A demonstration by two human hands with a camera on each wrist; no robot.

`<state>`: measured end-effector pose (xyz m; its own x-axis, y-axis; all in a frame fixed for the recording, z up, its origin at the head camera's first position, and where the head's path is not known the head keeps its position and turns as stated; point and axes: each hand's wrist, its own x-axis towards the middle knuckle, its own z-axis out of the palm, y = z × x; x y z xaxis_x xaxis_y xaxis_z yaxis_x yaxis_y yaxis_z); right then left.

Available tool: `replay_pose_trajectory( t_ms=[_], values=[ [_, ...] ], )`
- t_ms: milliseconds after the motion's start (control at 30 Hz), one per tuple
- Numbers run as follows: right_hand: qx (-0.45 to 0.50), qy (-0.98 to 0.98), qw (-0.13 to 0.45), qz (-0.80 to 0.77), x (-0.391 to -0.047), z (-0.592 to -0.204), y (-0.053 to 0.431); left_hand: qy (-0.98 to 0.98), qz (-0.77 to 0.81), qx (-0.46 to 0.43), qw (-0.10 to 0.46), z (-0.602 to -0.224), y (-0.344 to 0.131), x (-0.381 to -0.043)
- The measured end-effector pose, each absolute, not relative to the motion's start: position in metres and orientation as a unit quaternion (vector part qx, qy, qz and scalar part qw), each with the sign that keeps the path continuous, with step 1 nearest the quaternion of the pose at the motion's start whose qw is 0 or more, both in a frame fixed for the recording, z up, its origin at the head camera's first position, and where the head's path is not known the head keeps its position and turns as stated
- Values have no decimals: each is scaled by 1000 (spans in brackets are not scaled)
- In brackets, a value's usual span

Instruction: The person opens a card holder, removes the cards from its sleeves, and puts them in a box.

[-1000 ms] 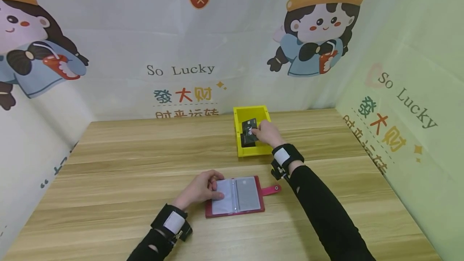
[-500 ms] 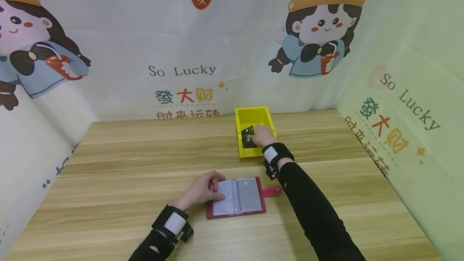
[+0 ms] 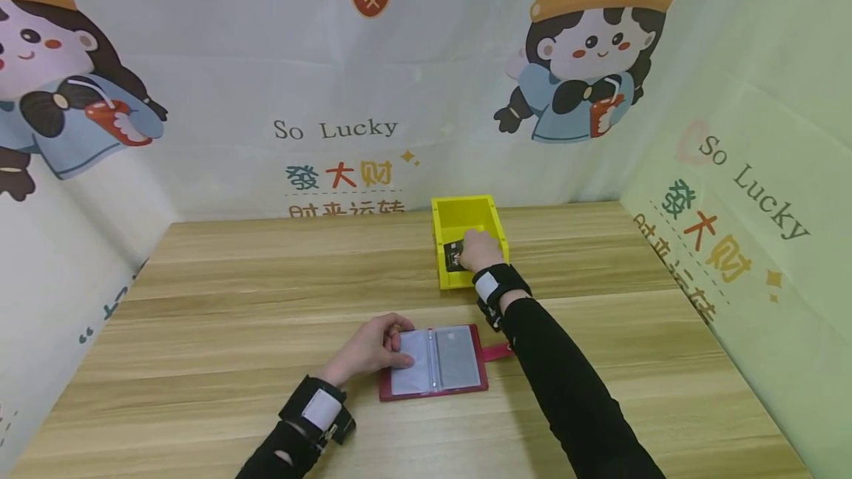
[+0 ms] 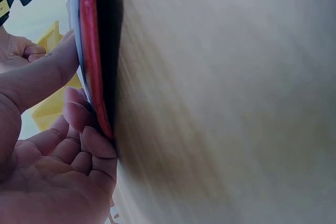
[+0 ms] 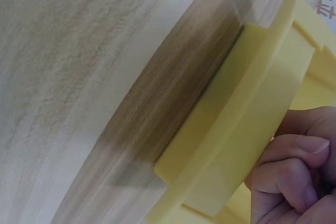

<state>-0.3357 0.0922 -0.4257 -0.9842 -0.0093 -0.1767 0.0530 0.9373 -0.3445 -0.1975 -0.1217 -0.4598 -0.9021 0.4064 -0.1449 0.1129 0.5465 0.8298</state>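
A red card holder point(image 3: 433, 393) lies spread on the table, showing clear sleeves. My left hand point(image 3: 369, 350) grips its left edge; in the left wrist view the thumb presses the page side and curled fingers point(image 4: 100, 148) sit at the red cover. My right hand point(image 3: 481, 250) is down inside a yellow bin point(image 3: 457, 282), overlapping a black card point(image 3: 453, 257) with light print. Curled fingers point(image 5: 289, 177) show behind the bin's front wall in the right wrist view. The hand hides part of the card, and I cannot tell whether it pinches it.
The bin stands at the back of the wooden table point(image 3: 266, 272), near the printed backdrop point(image 3: 426, 94). A red snap strap point(image 3: 496, 352) sticks out from the card holder's right side, partly behind the right forearm. Printed side walls point(image 3: 745, 168) flank the table.
My right hand has gone lower and left into the bin. The black VIP card it held raised now sits low in the bin, mostly covered by the hand. The left hand stays put.
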Motion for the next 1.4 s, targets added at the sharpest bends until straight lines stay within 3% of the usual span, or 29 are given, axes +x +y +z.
replay_pose_trajectory(
  t_ms=[400, 900, 1400],
  values=[
    [-20, 967, 55, -248, -327, -419, 99, 866, 448, 149, 163, -458, -122, -198],
    [-124, 930, -58, -341, -274, -410, 118, 869, 444, 138, 168, -458, -121, -197],
    [-215, 916, 0, -338, -220, -434, 135, 865, 449, 155, 162, -462, -123, -200]
  ],
)
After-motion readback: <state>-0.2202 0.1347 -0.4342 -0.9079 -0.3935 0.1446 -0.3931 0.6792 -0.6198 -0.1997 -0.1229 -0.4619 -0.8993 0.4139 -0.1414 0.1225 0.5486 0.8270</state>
